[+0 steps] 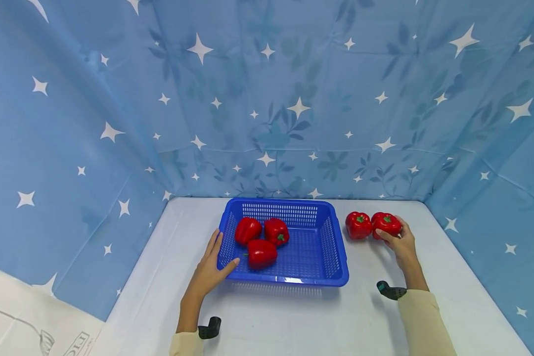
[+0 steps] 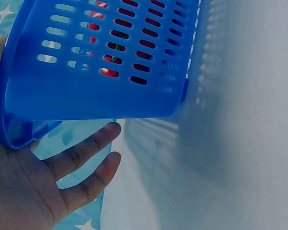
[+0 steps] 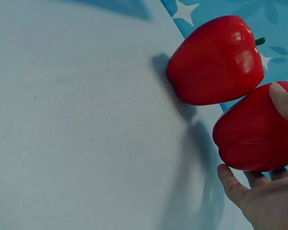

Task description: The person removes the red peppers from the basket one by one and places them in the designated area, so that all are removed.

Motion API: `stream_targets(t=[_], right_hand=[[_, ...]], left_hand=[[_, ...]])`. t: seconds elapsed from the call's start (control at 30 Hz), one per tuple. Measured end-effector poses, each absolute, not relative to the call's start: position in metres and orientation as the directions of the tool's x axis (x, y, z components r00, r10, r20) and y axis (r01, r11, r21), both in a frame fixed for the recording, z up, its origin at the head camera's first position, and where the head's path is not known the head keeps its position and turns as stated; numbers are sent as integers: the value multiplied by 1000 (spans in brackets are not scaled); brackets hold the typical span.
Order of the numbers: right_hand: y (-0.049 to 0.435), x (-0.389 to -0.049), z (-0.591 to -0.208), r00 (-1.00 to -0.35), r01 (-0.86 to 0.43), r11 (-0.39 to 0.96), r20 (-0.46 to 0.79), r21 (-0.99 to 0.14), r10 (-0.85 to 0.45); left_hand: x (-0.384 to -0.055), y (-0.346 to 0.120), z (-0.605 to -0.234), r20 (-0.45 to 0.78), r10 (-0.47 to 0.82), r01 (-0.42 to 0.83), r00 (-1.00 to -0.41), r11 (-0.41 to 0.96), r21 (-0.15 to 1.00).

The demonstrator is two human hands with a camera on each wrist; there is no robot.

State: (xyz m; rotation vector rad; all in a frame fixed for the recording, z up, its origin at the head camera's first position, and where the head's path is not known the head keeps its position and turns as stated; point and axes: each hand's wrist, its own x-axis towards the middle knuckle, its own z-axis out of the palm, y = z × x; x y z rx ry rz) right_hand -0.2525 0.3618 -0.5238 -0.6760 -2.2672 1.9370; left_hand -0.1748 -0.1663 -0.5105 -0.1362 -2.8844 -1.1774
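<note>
A blue perforated plastic basket [image 1: 333, 247] stands on the table with three red bell peppers in it, one of them a pepper [image 1: 262, 254] lying near the front. My left hand [image 1: 207, 274] rests at the basket's left rim, its fingers extended along the outside wall and the thumb over the front corner. To the right of the basket, my right hand [image 1: 401, 241] grips a red bell pepper [image 3: 259, 132] between thumb and fingers. Close beside it sits another red bell pepper [image 1: 358, 225] with a green stem.
A white cloth covers the table [image 1: 267, 321]. Blue curtains [image 1: 267, 99] with white stars hang behind it and along both sides. A black wrist device [image 1: 210, 328] shows by the left forearm and another wrist device [image 1: 390, 290] by the right.
</note>
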Motion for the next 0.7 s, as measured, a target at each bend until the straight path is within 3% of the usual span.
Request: stream_targets(t=[0.7], right_hand=[[369, -256, -532, -918, 288, 180, -218, -940, 330]], left_hand=[[-175, -166, -512, 76, 72, 105, -995, 705, 701]])
